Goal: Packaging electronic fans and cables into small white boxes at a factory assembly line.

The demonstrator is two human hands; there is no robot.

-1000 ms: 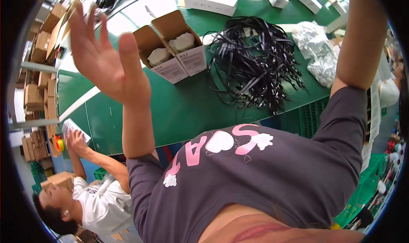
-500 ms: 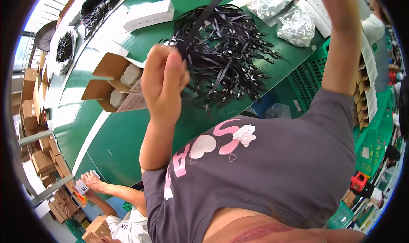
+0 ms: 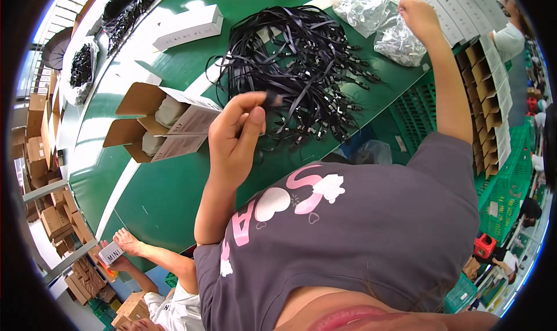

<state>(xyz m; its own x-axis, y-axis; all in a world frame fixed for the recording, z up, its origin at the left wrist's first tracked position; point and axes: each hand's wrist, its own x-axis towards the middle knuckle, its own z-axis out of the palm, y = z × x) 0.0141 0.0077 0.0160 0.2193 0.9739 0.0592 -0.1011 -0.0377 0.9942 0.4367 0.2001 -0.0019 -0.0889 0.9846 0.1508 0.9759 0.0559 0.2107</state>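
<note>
In front of my chest, my left hand (image 3: pixel 232 139) is closed with thumb and index finger pinched on a black lanyard (image 3: pixel 271 99), of which only a short blurred piece shows. Just beyond it lies a large heap of black lanyards (image 3: pixel 301 69) with small metal and plastic clips, on the green table (image 3: pixel 156 197). My right hand (image 3: pixel 419 20) reaches far right with curled fingers, beside a clear plastic bag of whitish pieces (image 3: pixel 400 43) and a row of white boxes (image 3: pixel 458 11). Whatever its fingers hold is hidden.
Left of my left hand stands a pair of open cartons (image 3: pixel 185 128) with wrapped contents. A long white box (image 3: pixel 188 29) lies behind them. Green crates (image 3: pixel 415 113) and open cartons (image 3: pixel 484 104) stand at the right. Lower left, a co-worker's hands (image 3: pixel 127 244) hold a small white box.
The long black strap that ran upward from my left hand is no longer stretched out. My left hand has shifted slightly right and down. My right hand has moved left and down toward the bag and boxes.
</note>
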